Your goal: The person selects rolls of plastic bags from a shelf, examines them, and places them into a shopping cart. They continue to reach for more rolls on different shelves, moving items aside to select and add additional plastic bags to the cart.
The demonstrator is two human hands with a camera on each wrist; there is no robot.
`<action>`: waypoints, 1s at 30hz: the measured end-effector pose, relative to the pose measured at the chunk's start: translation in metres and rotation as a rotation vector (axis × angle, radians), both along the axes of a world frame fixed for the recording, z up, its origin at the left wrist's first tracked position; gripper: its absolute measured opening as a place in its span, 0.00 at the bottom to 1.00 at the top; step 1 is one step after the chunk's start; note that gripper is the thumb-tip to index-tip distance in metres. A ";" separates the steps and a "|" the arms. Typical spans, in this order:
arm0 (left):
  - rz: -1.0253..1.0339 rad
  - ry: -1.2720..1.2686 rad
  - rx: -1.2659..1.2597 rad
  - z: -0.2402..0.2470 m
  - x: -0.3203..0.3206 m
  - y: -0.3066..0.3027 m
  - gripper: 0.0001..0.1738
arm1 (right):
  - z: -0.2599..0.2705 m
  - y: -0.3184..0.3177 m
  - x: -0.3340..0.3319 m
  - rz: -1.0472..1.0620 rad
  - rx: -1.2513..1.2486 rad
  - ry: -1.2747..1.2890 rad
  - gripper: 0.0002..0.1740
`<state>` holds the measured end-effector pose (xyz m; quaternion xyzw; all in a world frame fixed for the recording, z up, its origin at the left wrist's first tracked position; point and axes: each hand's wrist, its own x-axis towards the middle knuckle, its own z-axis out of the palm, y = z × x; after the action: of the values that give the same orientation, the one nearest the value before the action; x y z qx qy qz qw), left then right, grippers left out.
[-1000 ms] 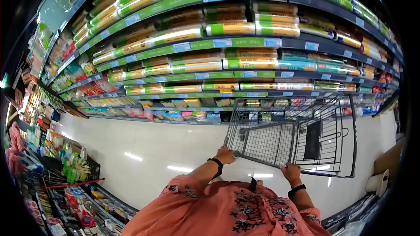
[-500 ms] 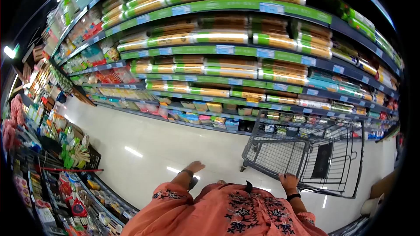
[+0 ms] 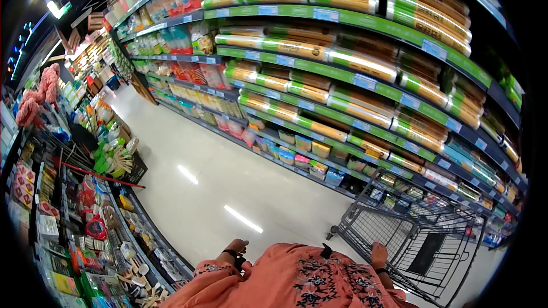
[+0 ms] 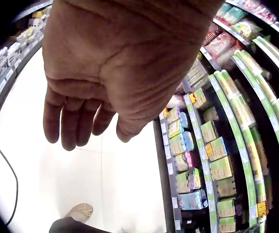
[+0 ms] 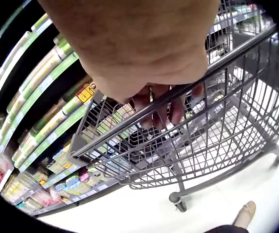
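Observation:
A grey wire shopping cart (image 3: 425,254) stands at the lower right of the head view, to the person's right. The right hand (image 3: 379,255) holds its top side rail. In the right wrist view the fingers (image 5: 160,116) curl down over that rail (image 5: 231,57) into the mesh basket. Low in the middle of the head view, the left hand (image 3: 238,246) hangs beside the body and holds nothing. Its fingers (image 4: 69,126) hang loosely over the floor in the left wrist view.
Shelves with rolls in green-and-tan wrapping (image 3: 297,45) run along the right. Pale tiled floor (image 3: 188,154) stretches down the aisle. A low shelf of small goods (image 3: 94,222) lines the left, with a red stick (image 3: 103,175) jutting out from it.
The left hand has let go of the cart and dropped back beside the body. The view has swung left along the aisle, and the cart now sits lower and farther right.

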<state>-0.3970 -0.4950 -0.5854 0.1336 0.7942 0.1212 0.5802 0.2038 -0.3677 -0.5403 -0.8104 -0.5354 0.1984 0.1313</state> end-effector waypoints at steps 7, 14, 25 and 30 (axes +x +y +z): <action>-0.013 -0.085 0.083 0.002 -0.002 0.000 0.30 | -0.037 0.000 0.005 -0.053 0.187 -0.106 0.24; -0.035 -0.041 0.148 0.001 -0.014 0.026 0.27 | -0.047 -0.001 0.014 -0.116 0.082 -0.121 0.20; -0.177 -0.063 0.099 0.001 -0.010 0.062 0.26 | -0.010 0.003 -0.002 -0.156 0.009 -0.058 0.19; -0.172 -0.066 0.075 0.003 -0.004 0.072 0.24 | -0.015 0.004 0.002 -0.046 -0.064 -0.004 0.22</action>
<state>-0.4013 -0.4235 -0.5821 0.2191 0.7553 0.1050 0.6087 0.2057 -0.3636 -0.5554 -0.8266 -0.5104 0.2107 0.1088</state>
